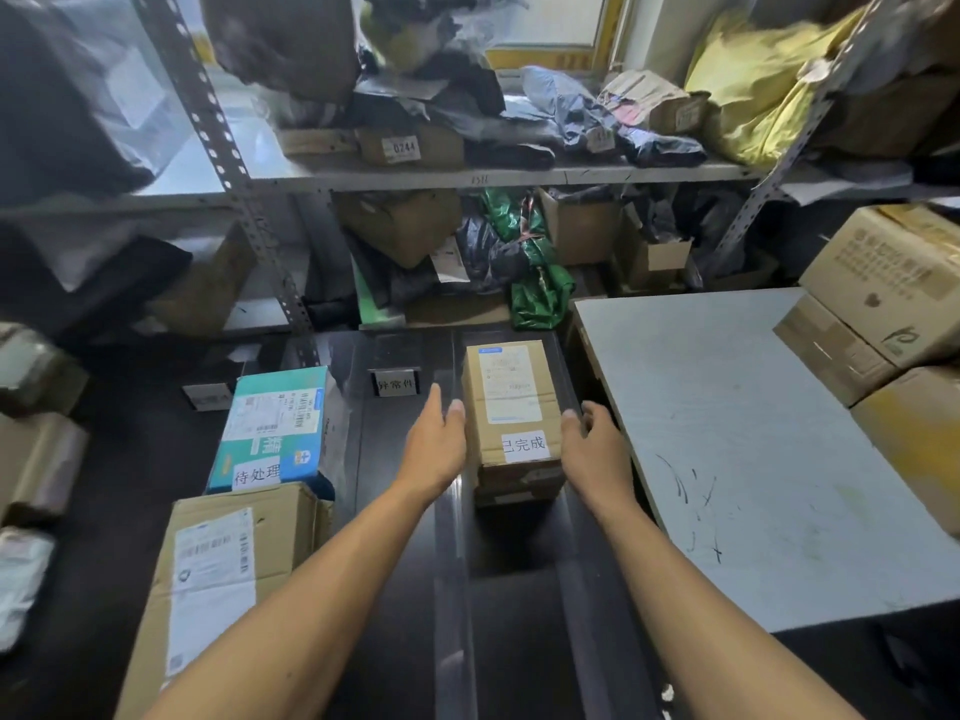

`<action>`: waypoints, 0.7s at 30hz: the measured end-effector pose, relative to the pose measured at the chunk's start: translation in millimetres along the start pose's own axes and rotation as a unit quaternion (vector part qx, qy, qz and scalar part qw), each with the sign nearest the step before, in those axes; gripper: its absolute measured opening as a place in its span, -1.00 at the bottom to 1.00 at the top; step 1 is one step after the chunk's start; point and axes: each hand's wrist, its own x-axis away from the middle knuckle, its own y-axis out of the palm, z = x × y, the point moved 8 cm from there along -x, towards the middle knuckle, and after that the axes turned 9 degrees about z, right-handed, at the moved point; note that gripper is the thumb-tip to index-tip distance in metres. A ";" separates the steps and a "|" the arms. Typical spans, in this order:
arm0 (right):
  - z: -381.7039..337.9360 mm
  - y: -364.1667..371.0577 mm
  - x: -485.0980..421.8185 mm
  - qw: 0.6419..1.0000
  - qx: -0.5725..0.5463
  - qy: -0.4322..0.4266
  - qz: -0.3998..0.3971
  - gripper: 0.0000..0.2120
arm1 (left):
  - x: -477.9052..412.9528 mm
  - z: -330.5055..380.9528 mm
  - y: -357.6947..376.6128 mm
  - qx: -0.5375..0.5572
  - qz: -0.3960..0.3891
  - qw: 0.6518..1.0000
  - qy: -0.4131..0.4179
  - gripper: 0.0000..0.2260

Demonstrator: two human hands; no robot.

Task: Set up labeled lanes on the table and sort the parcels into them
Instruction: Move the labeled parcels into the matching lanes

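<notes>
Evenly, left hand (435,443), right hand (593,449) flank an oblong (cardboard) parcel (511,402).

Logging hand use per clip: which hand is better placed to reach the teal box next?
Likely left. The left hand sits between the brown box and the teal box; the right hand is on the brown box's far side.

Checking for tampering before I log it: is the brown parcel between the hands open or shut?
Shut: the brown parcel has its top flaps lying flat, with a shipping label stuck across them.
</notes>
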 end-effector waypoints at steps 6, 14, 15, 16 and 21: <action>-154.1 23.8 60.2 0.977 -0.110 -0.180 -0.019 -0.61 | 14.6 47.0 -122.8 0.060 0.110 0.985 0.120 -0.55; -321.3 143.0 209.5 0.896 -0.227 -0.302 -0.235 -0.61 | 67.0 12.6 -333.2 0.082 0.233 0.955 0.163 -0.55; -333.9 157.4 230.9 0.885 -0.232 -0.312 -0.256 -0.61 | 77.6 2.8 -358.8 0.089 0.252 0.950 0.160 -0.53; -346.0 171.9 252.7 0.873 -0.237 -0.320 -0.280 -0.62 | 88.7 -7.4 -383.0 0.095 0.267 0.947 0.152 -0.52; -386.3 242.9 364.4 0.804 -0.244 -0.363 -0.403 -0.68 | 151.0 -64.1 -477.4 0.135 0.315 0.931 0.123 -0.57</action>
